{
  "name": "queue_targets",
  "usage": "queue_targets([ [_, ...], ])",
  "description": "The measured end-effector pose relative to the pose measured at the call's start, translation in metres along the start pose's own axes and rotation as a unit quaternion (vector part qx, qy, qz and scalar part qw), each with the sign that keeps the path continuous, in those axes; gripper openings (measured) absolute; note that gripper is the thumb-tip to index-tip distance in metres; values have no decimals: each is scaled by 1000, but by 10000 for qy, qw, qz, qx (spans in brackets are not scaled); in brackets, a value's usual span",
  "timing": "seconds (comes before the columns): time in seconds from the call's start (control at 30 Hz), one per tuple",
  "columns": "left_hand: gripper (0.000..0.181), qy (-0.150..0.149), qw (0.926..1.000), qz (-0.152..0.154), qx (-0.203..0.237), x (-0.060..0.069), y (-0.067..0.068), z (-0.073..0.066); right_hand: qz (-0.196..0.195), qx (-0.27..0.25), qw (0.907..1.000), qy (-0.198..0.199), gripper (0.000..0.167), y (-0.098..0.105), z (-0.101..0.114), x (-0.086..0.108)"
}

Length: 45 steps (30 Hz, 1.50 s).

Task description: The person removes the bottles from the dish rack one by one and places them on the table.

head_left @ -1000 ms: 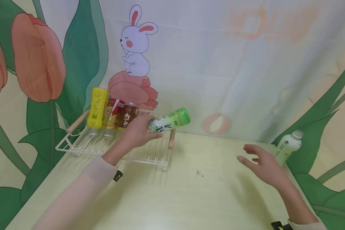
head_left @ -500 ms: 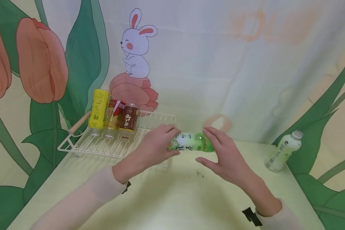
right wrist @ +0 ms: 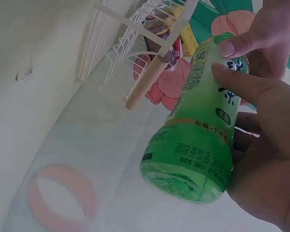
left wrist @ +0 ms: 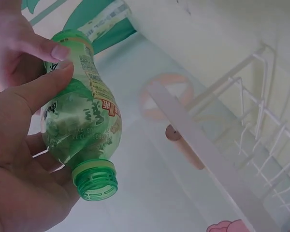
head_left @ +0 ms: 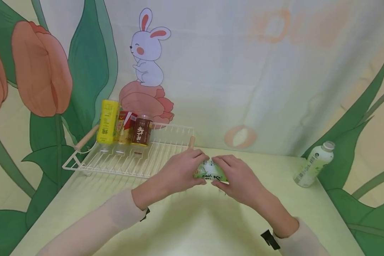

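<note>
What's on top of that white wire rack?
A yellow bottle, a red-and-yellow pack and a brown-labelled container sit in a row toward its left end. In the head view, the left hand covers the rack's near right corner, hiding that spot.

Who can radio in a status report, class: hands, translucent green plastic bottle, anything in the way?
Left hand gripping bottle, neck half; right hand, base half. Bottle sideways, no cap visible. White wire rack near left hand; nothing seen blocking.

Both sleeves (head_left: 99, 227) are pale, with small black pieces (head_left: 270, 240), perhaps straps, beside them.
</note>
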<state>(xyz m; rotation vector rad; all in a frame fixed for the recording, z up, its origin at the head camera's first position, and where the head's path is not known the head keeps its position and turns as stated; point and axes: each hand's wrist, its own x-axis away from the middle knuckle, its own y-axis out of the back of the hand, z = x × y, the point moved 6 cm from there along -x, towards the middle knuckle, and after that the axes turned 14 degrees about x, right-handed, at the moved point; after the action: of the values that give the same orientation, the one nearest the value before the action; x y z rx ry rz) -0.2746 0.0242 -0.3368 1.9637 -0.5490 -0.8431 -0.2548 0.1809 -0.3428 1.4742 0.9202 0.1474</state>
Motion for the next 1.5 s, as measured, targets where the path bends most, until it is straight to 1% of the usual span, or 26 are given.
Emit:
queue_targets([
  [0.13, 65, -160, 9998, 73, -4, 2, -6, -4, 170, -117, 9998, -49, 62, -1, 2, 4],
  [0.3, 68, -131, 9995, 195, -198, 5, -10, -5, 199, -83, 9998, 51, 60, -1, 7, 6],
  [0.37, 69, -118, 9991, 323, -268, 5, -11, -5, 277, -42, 9996, 86, 60, -2, 8, 7],
  [0.43, 70, -129, 9982, 539, -210, 6, -12, -4, 422, -16, 9990, 118, 61, -3, 9, 8],
  [0.5, 72, -116, 9968, 795, -36, 7, -12, -3, 587, -2, 9981, 162, 60, -4, 10, 9],
  [0.57, 73, -45, 9944, 1020, 280, 7, -10, 1, 705, 37, 9973, 211, 61, -4, 9, 10],
  [0.63, 74, 94, 9911, 1132, 691, 7, -5, 6, 747, 77, 9969, 238, 63, -4, 7, 10],
  [0.67, 73, 148, 9895, 1125, 898, 7, -1, 10, 745, 57, 9970, 225, 65, -4, 5, 10],
  [0.73, 72, 189, 9875, 971, 1231, 7, 11, 18, 703, 16, 9974, 151, 70, -3, 0, 12],
  [0.77, 71, 175, 9872, 838, 1345, 7, 18, 22, 670, -27, 9977, 92, 72, -2, -4, 13],
  [0.87, 72, 121, 9898, 312, 1384, 9, 39, 38, 574, -220, 9980, -174, 77, 2, -18, 19],
  [0.97, 74, 279, 9901, -277, 1346, 13, 59, 61, 493, -370, 9968, -512, 78, 8, -39, 26],
  [1.07, 76, 591, 9849, -847, 1389, 19, 73, 88, 472, -535, 9932, -921, 75, 15, -63, 33],
  [1.17, 71, 897, 9757, -1447, 1377, 26, 82, 114, 371, -702, 9881, -1319, 71, 24, -85, 42],
  [1.23, 69, 1167, 9695, -1777, 1216, 31, 83, 132, 196, -765, 9856, -1492, 69, 29, -97, 47],
  [1.3, 67, 1467, 9612, -2064, 1094, 37, 83, 148, -23, -779, 9842, -1590, 69, 34, -107, 53],
  [1.4, 72, 1940, 9459, -2404, 995, 47, 80, 170, -307, -766, 9820, -1696, 69, 40, -119, 60],
  [1.5, 77, 2343, 9261, -2728, 1142, 54, 75, 188, -427, -839, 9766, -1934, 69, 42, -133, 68],
])
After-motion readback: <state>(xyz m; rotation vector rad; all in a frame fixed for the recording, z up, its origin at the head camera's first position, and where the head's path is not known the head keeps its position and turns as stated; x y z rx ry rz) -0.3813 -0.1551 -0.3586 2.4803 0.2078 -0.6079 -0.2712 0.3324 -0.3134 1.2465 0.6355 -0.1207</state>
